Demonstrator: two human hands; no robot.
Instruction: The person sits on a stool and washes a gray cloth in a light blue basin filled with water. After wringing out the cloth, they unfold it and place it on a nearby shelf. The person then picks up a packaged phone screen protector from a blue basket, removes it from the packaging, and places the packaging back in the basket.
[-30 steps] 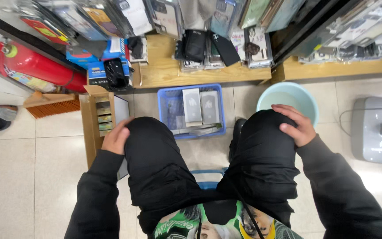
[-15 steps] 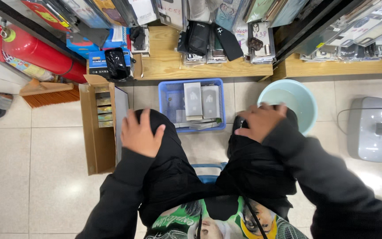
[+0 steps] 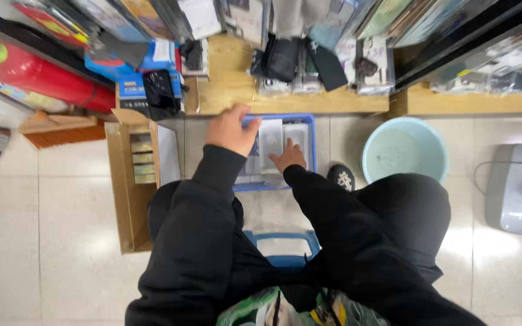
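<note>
Both hands reach forward over the blue basket (image 3: 313, 130), right hand (image 3: 287, 157) nearer its flat packets (image 3: 271, 137), fingers seemingly spread; left hand (image 3: 231, 128) loosely open.

Blue basket (image 3: 316, 130), pale turquoise basin (image 3: 405, 151), red cylinder (image 3: 43, 75), brown cardboard box (image 3: 127, 193), black sleeves (image 3: 200, 229)

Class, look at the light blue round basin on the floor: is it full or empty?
Empty: the basin shows only its bare pale inside, nothing lying in it.
</note>
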